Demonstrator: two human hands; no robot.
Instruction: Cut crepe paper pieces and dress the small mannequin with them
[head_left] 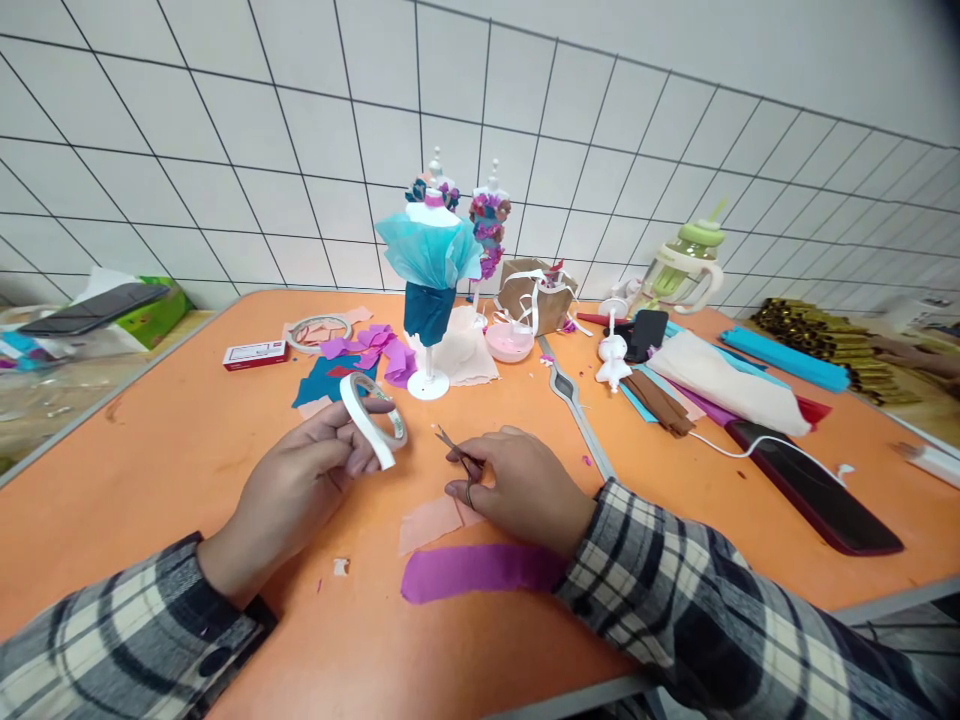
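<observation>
My left hand [319, 455] is closed on a roll of white tape [364, 420], whose loose end hangs down toward me. In my right hand [517, 490] is a small pair of scissors [461, 455], blades pointing up and left, a short way from the tape. Under and beside the right hand lie a pale pink paper piece [429, 525] and a purple paper strip [480, 573]. Beyond both hands stands a small white mannequin [429, 383] dressed in a light-blue ruffle [429, 250] and a dark teal paper skirt [429, 312].
Purple paper scraps [375, 345], another tape roll [296, 335] and a red-white box [256, 355] lie left. A brown paper bag [536, 295] and pink bowl [510, 343] stand behind. Rightward are a phone [817, 490], folded papers [727, 380] and a green-lidded bottle [682, 265].
</observation>
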